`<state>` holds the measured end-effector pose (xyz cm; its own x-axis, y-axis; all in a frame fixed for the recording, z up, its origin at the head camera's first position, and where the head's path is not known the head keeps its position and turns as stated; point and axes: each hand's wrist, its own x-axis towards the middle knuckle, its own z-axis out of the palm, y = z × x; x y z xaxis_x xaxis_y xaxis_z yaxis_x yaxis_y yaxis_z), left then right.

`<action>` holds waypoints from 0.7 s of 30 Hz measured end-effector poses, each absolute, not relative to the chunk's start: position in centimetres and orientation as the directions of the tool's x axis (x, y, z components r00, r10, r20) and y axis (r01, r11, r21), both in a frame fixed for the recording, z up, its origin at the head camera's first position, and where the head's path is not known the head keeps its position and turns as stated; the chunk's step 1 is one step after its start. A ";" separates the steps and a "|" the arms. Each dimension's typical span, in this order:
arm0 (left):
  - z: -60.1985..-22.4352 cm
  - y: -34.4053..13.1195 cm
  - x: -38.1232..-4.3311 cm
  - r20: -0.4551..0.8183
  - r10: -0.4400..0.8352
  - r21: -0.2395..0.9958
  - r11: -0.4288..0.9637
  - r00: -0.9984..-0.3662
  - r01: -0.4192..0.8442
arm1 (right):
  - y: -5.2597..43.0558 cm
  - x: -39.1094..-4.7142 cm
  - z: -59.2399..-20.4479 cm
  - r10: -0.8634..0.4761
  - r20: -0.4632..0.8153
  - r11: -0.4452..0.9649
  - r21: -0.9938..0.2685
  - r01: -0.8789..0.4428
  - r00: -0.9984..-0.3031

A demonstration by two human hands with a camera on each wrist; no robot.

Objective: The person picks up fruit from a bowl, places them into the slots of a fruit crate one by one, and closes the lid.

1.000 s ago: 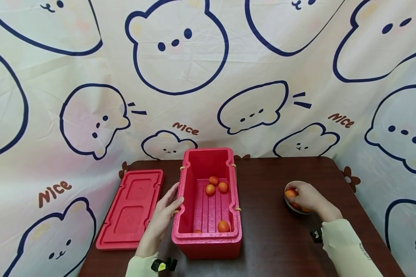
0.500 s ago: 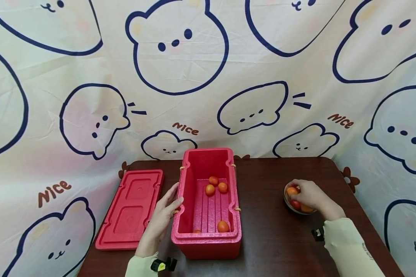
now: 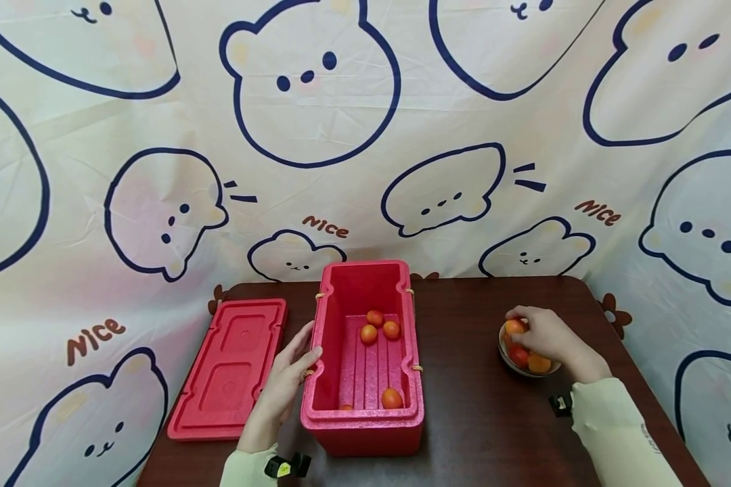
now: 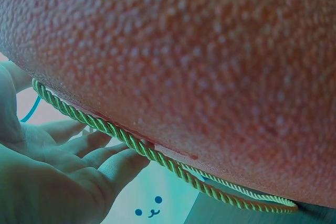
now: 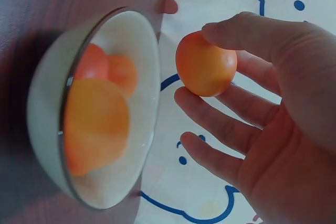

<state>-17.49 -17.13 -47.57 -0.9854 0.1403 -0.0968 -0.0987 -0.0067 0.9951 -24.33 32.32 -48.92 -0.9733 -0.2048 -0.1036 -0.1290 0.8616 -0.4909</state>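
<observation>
My right hand [image 3: 551, 338] pinches a small orange tomato [image 5: 206, 64] between thumb and fingers, just above a white bowl [image 5: 44, 114]. Inside the bowl are more orange and red fruits [image 5: 100, 121]. My left hand [image 3: 283, 382] rests at the left side of a deep pink box [image 3: 362, 423], its thumb at the rim and its fingers extended along the outside. In the left wrist view the box wall [image 4: 210, 66] fills most of the picture, and a twisted cord [image 4: 131, 142] runs past the fingers. Several tomatoes [image 3: 369, 334] lie on the box floor, one partly hidden behind the near wall.
A flat pink lid [image 3: 234, 368] lies on the dark wooden table [image 3: 463, 406] left of the box. Cord loops [image 3: 417, 367] hang at the box's sides. A cloth with bear drawings [image 3: 304, 115] hangs behind the table and along its sides.
My right hand has risen slightly out of the bowl with a tomato, showing more of the fruits below. The left hand and the box have stayed put.
</observation>
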 end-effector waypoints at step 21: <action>-47.6 -17.2 -17.5 -0.094 0.142 0.995 -0.009 -0.985 -0.096 | 29.8 -24.9 -45.3 -0.266 -0.006 0.827 -0.515 -0.225 -0.964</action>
